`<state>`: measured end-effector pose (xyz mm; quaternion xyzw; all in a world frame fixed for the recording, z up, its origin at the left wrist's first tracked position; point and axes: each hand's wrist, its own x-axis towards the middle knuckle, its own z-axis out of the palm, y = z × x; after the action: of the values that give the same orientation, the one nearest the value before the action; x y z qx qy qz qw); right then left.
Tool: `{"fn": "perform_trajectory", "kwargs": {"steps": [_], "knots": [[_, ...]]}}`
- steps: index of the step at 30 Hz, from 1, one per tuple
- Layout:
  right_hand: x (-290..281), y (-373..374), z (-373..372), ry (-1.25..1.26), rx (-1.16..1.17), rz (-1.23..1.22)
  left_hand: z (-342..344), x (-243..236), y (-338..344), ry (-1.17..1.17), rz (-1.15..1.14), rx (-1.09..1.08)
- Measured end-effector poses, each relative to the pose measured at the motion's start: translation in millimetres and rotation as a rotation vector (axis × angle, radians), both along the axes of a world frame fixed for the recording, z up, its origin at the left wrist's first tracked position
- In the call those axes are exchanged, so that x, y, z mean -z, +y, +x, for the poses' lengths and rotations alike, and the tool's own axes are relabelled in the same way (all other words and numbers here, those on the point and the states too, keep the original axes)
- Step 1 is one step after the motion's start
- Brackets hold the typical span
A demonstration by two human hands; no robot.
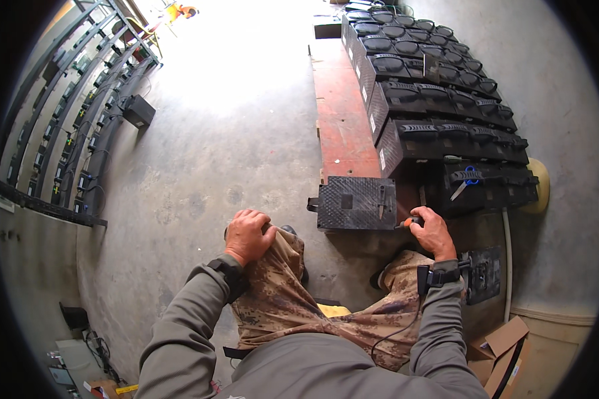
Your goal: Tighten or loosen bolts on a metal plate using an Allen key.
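Note:
My right hand [434,234] is closed round an orange-and-black screwdriver [408,223], its tip end pointing at the lower right side of a black box [336,205]. Whether the tip touches the box is too small to tell. That box lies in front of me, with a textured top and a handle on its left side. A slim dark tool [382,202] with a pale tip rests on top of it. My left hand [249,234] lies over my left knee, holding nothing, its fingers partly curled down over the trouser cloth.
Rows of black boxes with handles [419,130] stand along the right on a red board [343,106]. Blue-handled scissors [468,179] lie on the nearest row. A metal rack [80,120] with wired devices lines the left. An open cardboard box [502,349] sits at lower right.

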<state>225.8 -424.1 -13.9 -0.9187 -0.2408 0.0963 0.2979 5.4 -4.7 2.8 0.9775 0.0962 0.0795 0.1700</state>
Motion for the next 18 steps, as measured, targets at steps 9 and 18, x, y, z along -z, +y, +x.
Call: {"fn": "perform_trajectory", "kwargs": {"steps": [9,18], "knots": [[-9.4,6.3,-6.9,0.013,0.078,-0.005,-0.8,-2.2,0.4,0.012,0.007,0.002],[-16.1,9.9,-2.9,0.182,0.171,-0.156,-2.1,-0.4,2.2,0.019,0.004,0.001]]}}
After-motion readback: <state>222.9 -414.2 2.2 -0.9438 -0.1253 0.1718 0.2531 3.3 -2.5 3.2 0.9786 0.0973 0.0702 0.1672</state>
